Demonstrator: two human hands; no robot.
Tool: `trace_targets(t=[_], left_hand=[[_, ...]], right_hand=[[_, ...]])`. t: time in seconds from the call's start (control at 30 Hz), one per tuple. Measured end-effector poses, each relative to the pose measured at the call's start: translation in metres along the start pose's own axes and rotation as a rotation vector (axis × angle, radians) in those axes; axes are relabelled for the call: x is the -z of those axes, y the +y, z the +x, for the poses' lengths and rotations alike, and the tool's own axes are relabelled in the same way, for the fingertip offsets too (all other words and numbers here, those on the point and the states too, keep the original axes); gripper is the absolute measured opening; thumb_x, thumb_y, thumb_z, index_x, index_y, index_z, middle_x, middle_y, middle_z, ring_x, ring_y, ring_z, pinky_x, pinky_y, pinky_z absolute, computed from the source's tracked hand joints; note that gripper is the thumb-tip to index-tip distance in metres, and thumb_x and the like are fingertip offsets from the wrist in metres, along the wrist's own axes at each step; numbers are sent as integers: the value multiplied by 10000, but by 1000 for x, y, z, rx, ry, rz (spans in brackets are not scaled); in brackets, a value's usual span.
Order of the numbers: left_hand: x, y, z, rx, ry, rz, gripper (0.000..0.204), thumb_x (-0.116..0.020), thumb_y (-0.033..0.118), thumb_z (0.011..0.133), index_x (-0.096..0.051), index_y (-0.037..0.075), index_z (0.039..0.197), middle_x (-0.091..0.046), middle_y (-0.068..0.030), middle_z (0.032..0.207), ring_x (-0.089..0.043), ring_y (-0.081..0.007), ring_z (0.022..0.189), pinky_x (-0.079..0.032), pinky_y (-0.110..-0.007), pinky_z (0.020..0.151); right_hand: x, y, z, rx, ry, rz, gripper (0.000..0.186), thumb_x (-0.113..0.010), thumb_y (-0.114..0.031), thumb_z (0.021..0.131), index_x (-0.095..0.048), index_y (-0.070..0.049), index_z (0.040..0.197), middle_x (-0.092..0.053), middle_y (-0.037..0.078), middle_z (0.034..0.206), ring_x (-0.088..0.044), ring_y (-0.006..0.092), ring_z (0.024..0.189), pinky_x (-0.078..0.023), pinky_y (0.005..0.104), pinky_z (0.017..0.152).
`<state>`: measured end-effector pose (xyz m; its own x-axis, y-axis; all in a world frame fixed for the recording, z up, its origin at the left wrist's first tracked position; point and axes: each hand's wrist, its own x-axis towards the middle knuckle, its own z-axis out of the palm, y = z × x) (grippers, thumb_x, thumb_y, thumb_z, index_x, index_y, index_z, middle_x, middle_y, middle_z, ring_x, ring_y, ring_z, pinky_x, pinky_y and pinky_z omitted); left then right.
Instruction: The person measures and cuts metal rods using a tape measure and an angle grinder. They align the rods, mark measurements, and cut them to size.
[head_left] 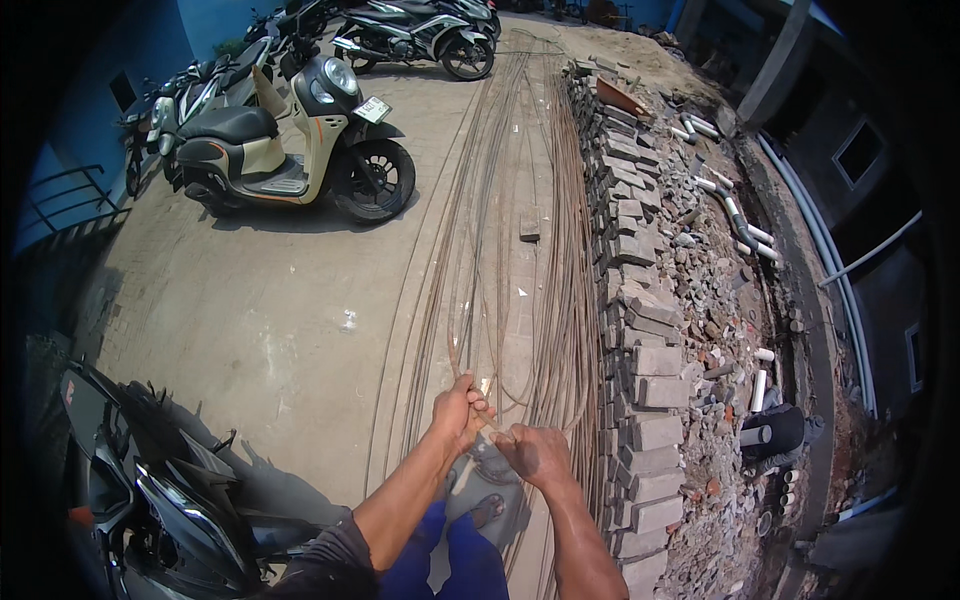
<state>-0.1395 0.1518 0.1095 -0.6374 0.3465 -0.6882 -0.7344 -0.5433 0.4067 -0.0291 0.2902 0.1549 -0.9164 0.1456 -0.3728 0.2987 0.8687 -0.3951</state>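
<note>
Clearly both hands are busy with the rusty steel rods point(520, 250) laid lengthwise on the paved yard point(270, 310), running from my feet away toward the far parked motorbikes point(420, 35). My left hand point(460, 408) is closed in a fist around the near ends of a few thin rods, lifting them off the paving; my right hand point(535, 455) is curled shut just beside it, apparently on the same strands, though its fingers are turned away from me.

I judge these rods long, springy and heavy in a bunch: a single strand will bend and whip, its rusty surface rough rather than slippery. Holding near the ends, as now, gives control of only a few at a time.

Along the right edge of the bundle runs a row of stacked paving blocks point(645, 400), with rubble and white pipe pieces point(735, 210) beyond. A cream scooter point(290, 150) stands at the yard's far left, a dark motorbike point(170, 490) at its near left corner.
</note>
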Motion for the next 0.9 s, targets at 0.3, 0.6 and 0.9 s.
trace_targets(t=[0.3, 0.6, 0.9], left_hand=[[57, 25, -115, -7, 6, 88, 273, -615, 366, 1049, -530, 145, 913, -477, 37, 683, -504, -111, 590, -517, -336, 643], [157, -74, -132, 222, 184, 73, 261, -611, 321, 1046, -528, 102, 928, -476, -13, 701, -510, -177, 595, -569, -422, 695], [80, -149, -146, 95, 9, 93, 196, -609, 281, 1047, -573, 98, 987, -527, -2, 776, -547, -164, 707, -573, -431, 796]], right_hand=[[-35, -78, -70, 31, -250, 95, 523, -686, -590, 895, -787, -125, 1113, -759, 221, 915, -737, 416, 927, -564, 474, 882], [-102, -47, -140, -31, -500, -145, 673, -576, -668, 916, -777, -69, 1149, -752, 243, 1090, -707, 384, 1117, -533, 497, 979], [-72, 41, -182, 8, -245, -91, 570, -604, -644, 905, -807, -129, 1045, -757, 234, 1037, -711, 420, 1042, -540, 494, 922]])
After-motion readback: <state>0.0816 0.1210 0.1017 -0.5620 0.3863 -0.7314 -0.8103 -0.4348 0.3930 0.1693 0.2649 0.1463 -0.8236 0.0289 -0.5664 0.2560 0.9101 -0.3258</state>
